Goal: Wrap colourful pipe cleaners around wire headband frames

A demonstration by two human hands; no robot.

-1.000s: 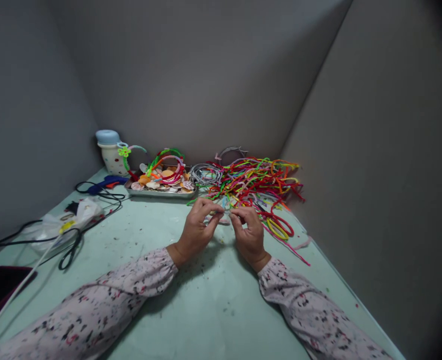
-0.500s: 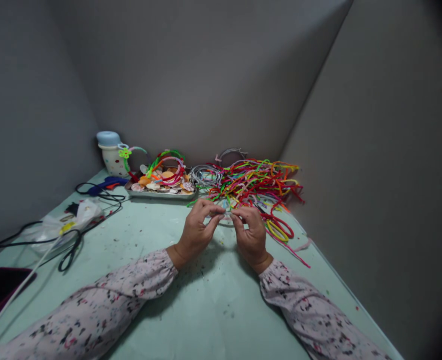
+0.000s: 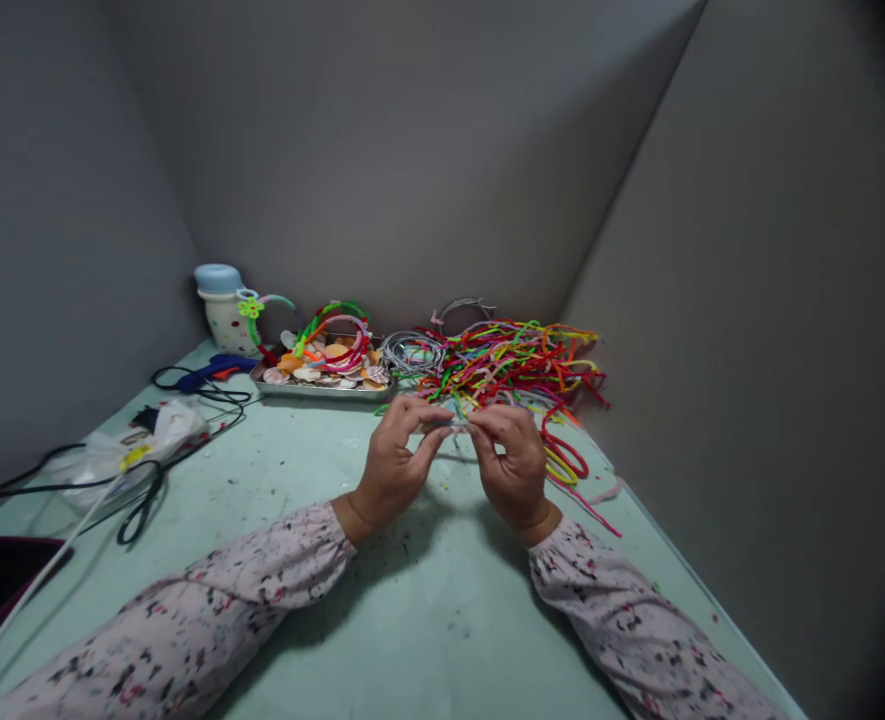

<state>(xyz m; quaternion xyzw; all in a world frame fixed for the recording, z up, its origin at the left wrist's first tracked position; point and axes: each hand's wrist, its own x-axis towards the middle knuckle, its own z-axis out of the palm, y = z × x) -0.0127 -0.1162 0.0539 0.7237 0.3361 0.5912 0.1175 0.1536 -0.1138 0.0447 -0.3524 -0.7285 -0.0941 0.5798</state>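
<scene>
Pale and too small to identify, the piece (image 3: 460,424) sits mid-frame above the desk (image 3: 427,640), pinched by left hand (image 3: 393,465) and right hand (image 3: 513,470); level, close fingertips should steady it.

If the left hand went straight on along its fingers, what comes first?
Most likely the right hand, its fingertips just across a small gap; anything held between the two is too small to make out, and depth is unclear.
</scene>
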